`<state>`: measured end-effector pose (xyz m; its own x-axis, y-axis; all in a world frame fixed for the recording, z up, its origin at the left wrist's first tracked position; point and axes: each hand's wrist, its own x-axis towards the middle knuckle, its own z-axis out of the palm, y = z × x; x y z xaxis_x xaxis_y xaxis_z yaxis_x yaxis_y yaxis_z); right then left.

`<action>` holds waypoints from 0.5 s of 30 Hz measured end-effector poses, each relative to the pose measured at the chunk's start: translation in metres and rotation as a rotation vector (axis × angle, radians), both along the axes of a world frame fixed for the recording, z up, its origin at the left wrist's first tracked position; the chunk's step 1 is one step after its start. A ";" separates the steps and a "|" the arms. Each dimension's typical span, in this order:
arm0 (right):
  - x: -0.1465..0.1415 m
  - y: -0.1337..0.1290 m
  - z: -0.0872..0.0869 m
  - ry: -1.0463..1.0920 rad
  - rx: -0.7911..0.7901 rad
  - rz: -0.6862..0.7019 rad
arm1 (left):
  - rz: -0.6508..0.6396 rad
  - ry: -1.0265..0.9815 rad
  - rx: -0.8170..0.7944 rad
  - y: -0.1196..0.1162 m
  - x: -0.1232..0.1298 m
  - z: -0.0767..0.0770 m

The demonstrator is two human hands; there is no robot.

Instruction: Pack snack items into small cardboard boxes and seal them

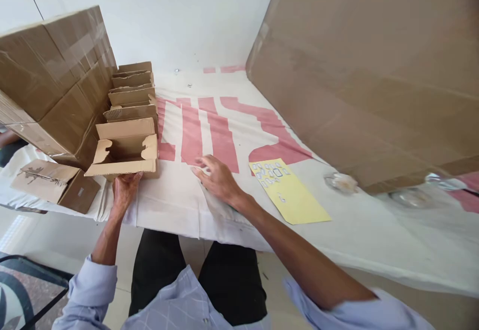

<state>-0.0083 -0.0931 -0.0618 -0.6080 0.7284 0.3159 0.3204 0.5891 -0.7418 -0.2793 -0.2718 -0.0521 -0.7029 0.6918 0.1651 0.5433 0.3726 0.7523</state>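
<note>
In the head view, the open cardboard box (pixel 120 167) lies directly beyond the left hand (pixel 125 191), which touches its near side, and well to the left of the right hand (pixel 219 177). The box's long axis runs roughly left to right, across the line of the left forearm, with its mouth upward and flaps spread. The left fingers are partly hidden beneath the front flap, so I cannot tell whether they grasp the cardboard or only steady it. The right fingers are loosely bent and parted, with nothing visible between them; just right of that hand lies a yellow sheet (pixel 301 202) bearing small outlined labels, its long axis slanting toward the lower right. The surface (pixel 168 212) wears a white cloth with pink shapes. Behind the box stands a row of open boxes (pixel 130 97); to its left are a smaller closed box (pixel 43 176) and a tall stack of taped cartons (pixel 71 78). A large brown carton (pixel 366 70) fills the right, before a pale wall (pixel 179 15).
</note>
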 end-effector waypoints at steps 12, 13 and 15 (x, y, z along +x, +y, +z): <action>0.097 -0.023 -0.093 -0.100 0.466 -0.268 | -0.054 0.063 -0.049 0.057 -0.064 0.011; 0.095 -0.024 -0.092 -0.096 0.477 -0.273 | -0.057 0.062 -0.059 0.065 -0.071 0.012; 0.094 -0.024 -0.089 -0.091 0.496 -0.276 | -0.065 0.056 -0.070 0.084 -0.086 0.014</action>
